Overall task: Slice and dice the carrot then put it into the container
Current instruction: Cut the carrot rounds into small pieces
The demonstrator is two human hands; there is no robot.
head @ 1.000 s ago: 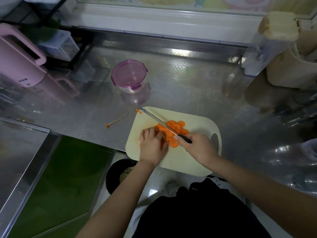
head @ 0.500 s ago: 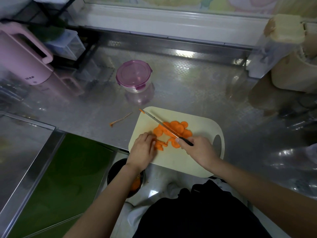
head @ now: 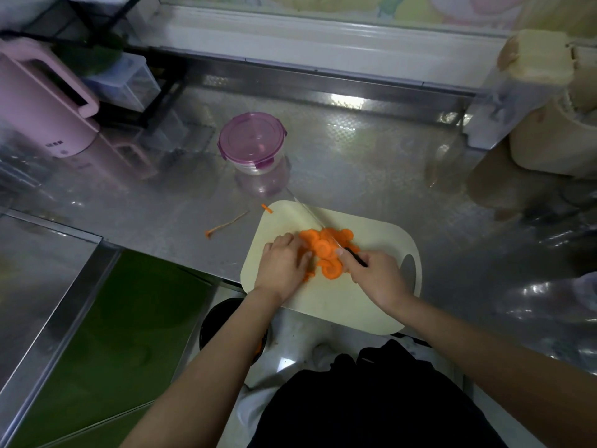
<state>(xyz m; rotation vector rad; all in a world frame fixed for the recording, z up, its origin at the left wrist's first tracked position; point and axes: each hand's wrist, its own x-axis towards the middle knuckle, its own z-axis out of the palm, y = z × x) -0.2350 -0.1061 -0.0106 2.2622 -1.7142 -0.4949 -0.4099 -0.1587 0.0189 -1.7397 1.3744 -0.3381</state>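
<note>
Right grip (head: 376, 279) is clamped round the black handle of the knife (head: 315, 221), forefinger forward toward the blade, which runs away to the upper left across the pile. Left grip (head: 282, 270) sits with fingers bent, their tips bunched against the left edge of the carrot slices (head: 323, 247) to hold them together. The slices lie heaped in the middle of the pale cutting board (head: 355, 305), which rests at the near edge of the steel counter (head: 355, 169).

Slicing looks finished and dicing appears to be the step in hand (the rounds are mostly whole, so little of it is done). The next move calls for the blade to come down through the heap just beside the left fingertips, which need to stay tucked back.

Beyond the board stands the container (head: 252, 142), its purple lid clipped on; that lid must come off before anything goes in. A thin carrot strip (head: 226, 225) lies on the counter left of the board, and a small orange scrap (head: 266, 208) sits at the board's far corner. Farther left stands a pink jug (head: 42, 105).
</note>
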